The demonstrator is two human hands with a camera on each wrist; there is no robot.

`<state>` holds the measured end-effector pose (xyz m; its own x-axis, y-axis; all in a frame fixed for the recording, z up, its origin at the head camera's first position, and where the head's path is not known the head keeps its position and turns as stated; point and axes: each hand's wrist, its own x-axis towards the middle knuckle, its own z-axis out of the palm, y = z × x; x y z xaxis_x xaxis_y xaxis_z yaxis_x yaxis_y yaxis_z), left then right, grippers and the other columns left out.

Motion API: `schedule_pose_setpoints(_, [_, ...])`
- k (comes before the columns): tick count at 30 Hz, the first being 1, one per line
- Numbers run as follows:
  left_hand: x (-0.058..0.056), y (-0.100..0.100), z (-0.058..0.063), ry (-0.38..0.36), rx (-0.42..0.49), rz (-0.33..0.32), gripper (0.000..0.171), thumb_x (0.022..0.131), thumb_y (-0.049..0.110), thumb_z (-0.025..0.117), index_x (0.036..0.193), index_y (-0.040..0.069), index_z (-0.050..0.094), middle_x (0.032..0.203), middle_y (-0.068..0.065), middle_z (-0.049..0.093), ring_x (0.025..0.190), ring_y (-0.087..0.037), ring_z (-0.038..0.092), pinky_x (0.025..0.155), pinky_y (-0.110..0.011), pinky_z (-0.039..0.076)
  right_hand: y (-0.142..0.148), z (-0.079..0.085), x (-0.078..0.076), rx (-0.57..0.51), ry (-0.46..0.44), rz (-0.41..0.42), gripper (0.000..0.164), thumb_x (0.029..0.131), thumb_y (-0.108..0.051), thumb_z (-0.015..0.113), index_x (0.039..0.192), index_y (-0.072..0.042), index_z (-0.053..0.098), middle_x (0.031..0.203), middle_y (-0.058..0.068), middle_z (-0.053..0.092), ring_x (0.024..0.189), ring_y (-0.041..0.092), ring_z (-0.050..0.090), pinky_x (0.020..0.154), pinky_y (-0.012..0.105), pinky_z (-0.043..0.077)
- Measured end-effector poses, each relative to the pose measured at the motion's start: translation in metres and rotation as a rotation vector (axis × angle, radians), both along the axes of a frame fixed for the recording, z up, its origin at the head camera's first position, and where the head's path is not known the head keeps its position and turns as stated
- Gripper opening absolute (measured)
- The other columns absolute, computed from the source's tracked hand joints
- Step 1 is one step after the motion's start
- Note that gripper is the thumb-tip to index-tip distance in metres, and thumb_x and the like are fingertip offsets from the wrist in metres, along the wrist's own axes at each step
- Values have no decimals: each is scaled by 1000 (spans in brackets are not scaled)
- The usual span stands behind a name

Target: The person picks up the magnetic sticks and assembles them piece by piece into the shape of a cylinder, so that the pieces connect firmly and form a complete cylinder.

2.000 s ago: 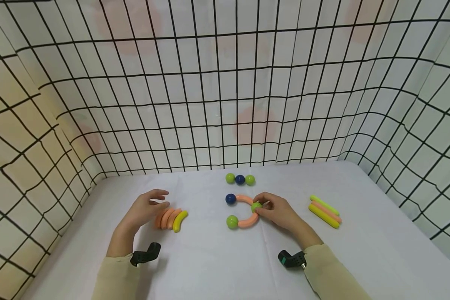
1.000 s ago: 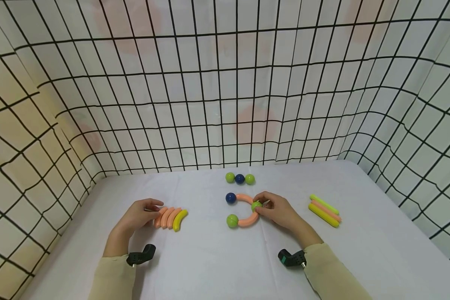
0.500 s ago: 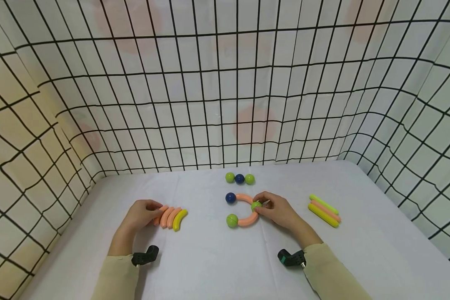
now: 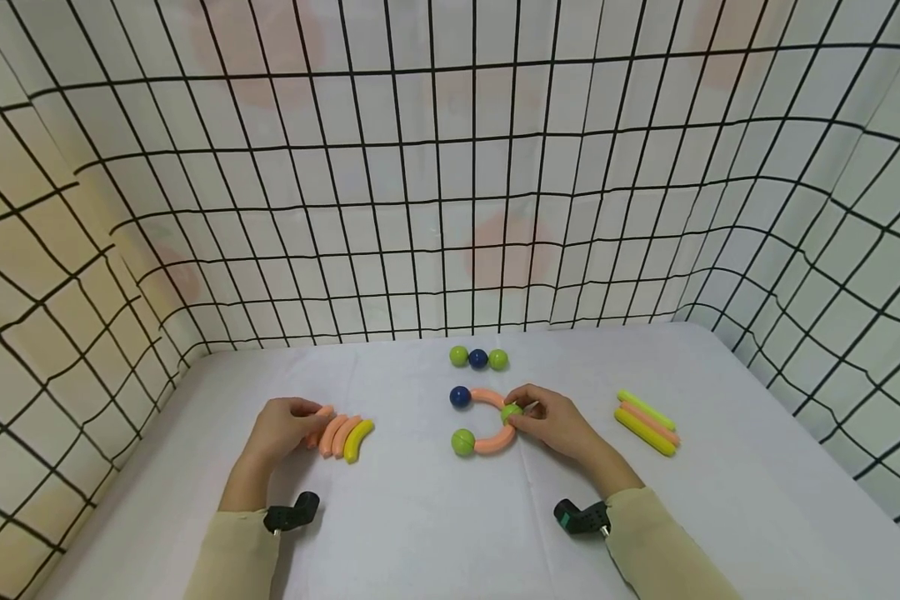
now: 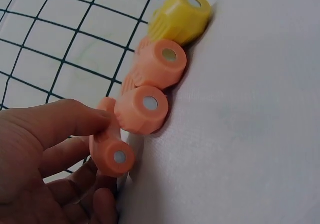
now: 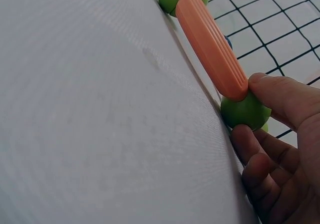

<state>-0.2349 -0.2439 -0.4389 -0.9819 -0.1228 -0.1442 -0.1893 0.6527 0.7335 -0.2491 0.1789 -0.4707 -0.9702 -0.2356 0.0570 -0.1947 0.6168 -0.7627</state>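
At the left of the table, my left hand [image 4: 276,429] pinches an orange curved magnetic rod [image 5: 111,151] between thumb and fingers, its round metal end showing in the left wrist view. Beside it lie two more orange curved rods [image 5: 142,109] and a yellow curved rod [image 4: 357,442]. Near the middle, my right hand [image 4: 555,421] grips a green ball [image 6: 244,110] where two orange curved rods meet. The upper rod [image 4: 486,397] ends at a dark blue ball [image 4: 460,397]; the lower rod [image 4: 495,442] ends at another green ball [image 4: 462,442]. Together they form an arc that opens leftward.
Behind the arc sit a green ball [image 4: 458,356], a dark blue ball [image 4: 478,359] and a second green ball [image 4: 498,359] in a row. Straight yellow, orange and lime rods [image 4: 645,432] lie at right. A black-gridded cloth wall [image 4: 450,208] encloses the white table.
My left hand has come down onto the leftmost orange curved rod, taken hold of it and tilted it slightly up from the row. The right hand keeps its grip on the green ball.
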Motion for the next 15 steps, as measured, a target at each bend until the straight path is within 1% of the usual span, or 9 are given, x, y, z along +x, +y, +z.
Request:
schedule_pose_setpoints(4, [0, 2, 0, 32, 47, 45, 43, 94, 33, 70, 121, 0, 66, 90, -9, 63, 81, -20, 56, 65, -26, 47, -1, 1, 0, -3, 4, 4, 25, 91, -29, 74, 114, -25, 66, 112, 2, 68, 85, 16, 56, 68, 28, 47])
schedule_pose_setpoints(9, [-4, 8, 1, 78, 106, 98, 42, 94, 34, 69, 121, 2, 66, 89, -9, 62, 72, -17, 54, 62, -25, 46, 0, -1, 0, -9, 3, 8, 25, 91, -30, 74, 114, -25, 66, 113, 1, 68, 84, 16, 56, 67, 28, 47])
schedule_pose_setpoints(11, [-5, 12, 2, 94, 141, 124, 39, 95, 31, 69, 122, 3, 65, 92, -9, 61, 70, -17, 55, 62, -25, 47, 1, -2, -1, -14, 0, 9, 25, 91, -31, 74, 114, -26, 66, 113, 1, 68, 85, 16, 56, 67, 28, 47])
schedule_pose_setpoints(13, [-6, 15, 4, 115, 168, 146, 37, 95, 26, 68, 124, 4, 64, 99, -10, 61, 71, -18, 56, 63, -25, 48, 1, -2, -1, -15, -1, 9, 25, 91, -31, 73, 115, -26, 66, 113, 1, 68, 85, 15, 56, 68, 27, 47])
schedule_pose_setpoints(15, [-7, 18, 6, 137, 188, 148, 36, 95, 23, 67, 125, 4, 63, 104, -13, 61, 73, -18, 58, 65, -24, 50, 1, -2, 0, -13, 1, 5, 26, 91, -32, 73, 115, -26, 66, 113, 1, 68, 85, 14, 56, 69, 27, 46])
